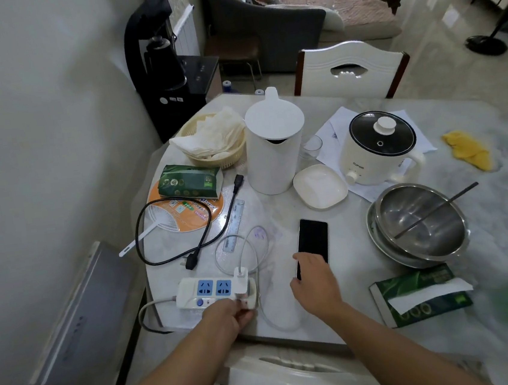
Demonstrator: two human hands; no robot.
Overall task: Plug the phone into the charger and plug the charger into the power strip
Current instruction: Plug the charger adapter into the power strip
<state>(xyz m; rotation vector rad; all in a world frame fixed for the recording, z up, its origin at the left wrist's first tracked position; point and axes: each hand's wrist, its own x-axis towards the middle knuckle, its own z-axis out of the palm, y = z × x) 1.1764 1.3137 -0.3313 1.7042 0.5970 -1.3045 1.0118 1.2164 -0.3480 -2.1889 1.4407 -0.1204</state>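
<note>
A black phone [313, 240] lies screen up on the marble table [366, 290]. My right hand [313, 280] rests on its near end, fingers curled over the lower edge. A white power strip [208, 291] with blue sockets lies at the table's near left. A white charger [242, 276] stands in the strip's right end, and its thin white cable [252, 249] loops over the table toward the phone. My left hand [228, 315] grips the right end of the strip just below the charger. Whether the cable reaches the phone is hidden by my right hand.
A black power cord [169, 235] loops left of a clear ruler [234, 225]. Behind stand a white kettle [273, 149], a white dish [319, 187] and a cream cooker [379, 147]. Steel bowls [419, 225] sit right, a green tissue pack [420, 297] near right.
</note>
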